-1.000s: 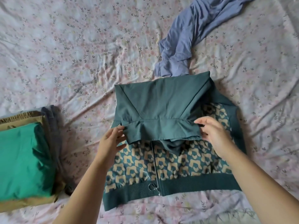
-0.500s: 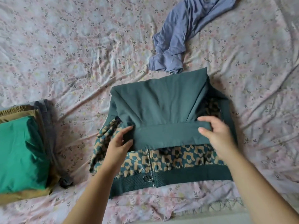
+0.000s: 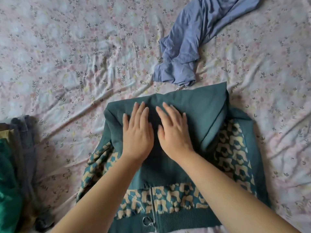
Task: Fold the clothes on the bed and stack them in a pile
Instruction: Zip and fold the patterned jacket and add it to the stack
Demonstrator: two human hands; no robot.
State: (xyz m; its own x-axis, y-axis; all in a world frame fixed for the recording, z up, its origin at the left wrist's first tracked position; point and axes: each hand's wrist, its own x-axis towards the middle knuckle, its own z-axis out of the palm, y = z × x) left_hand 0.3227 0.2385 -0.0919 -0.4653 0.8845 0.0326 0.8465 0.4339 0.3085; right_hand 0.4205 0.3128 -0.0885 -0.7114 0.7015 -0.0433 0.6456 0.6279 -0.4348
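The left hand and right hand pressed flat, fingers straight, on the teal zip jacket; soft, probably bulky, best gripped at its six-o'clock ribbed hem.

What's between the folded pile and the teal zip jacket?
Only wrinkled floral bedsheet separates the folded clothes pile from the teal patterned zip jacket in the head view.

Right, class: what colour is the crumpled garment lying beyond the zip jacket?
The crumpled garment is plain lavender-blue, with no pattern; the head view shows it.
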